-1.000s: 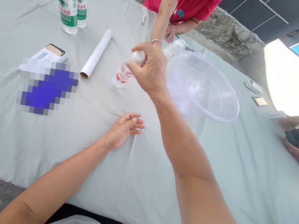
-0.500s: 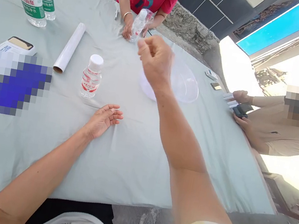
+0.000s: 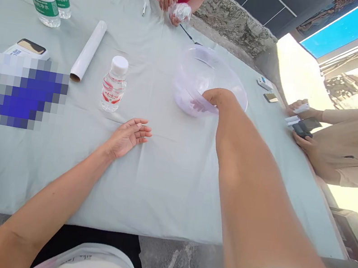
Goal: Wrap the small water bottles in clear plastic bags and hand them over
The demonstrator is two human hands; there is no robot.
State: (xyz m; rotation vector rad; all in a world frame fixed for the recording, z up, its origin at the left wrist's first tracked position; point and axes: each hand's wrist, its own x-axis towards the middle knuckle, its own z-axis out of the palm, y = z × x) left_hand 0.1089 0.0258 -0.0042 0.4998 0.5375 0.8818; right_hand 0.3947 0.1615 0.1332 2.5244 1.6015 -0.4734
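My left hand [image 3: 129, 138] lies palm partly up on the tablecloth, fingers loosely stretched and holding nothing. Just beyond it a small clear bottle [image 3: 113, 91] with a white cap and red-marked label stands upright, apart from the hand. My right hand [image 3: 217, 98] reaches over the near rim into a translucent plastic basin [image 3: 235, 86]. Its fingers show blurrily through the basin wall, apart and pointing down, and I make out nothing held in them.
A plastic-wrap roll [image 3: 89, 51], two large water bottles [image 3: 46, 0] and a phone on a white box [image 3: 25, 49] are on the left. Across the table a person's hands [image 3: 172, 7] hold a crinkled clear thing. Another person at right holds a dark device [image 3: 303, 127].
My right hand has dropped from above the table into the basin, its curled fingers loosening. The left hand stays in place. The person opposite has tipped the clear bottle over.
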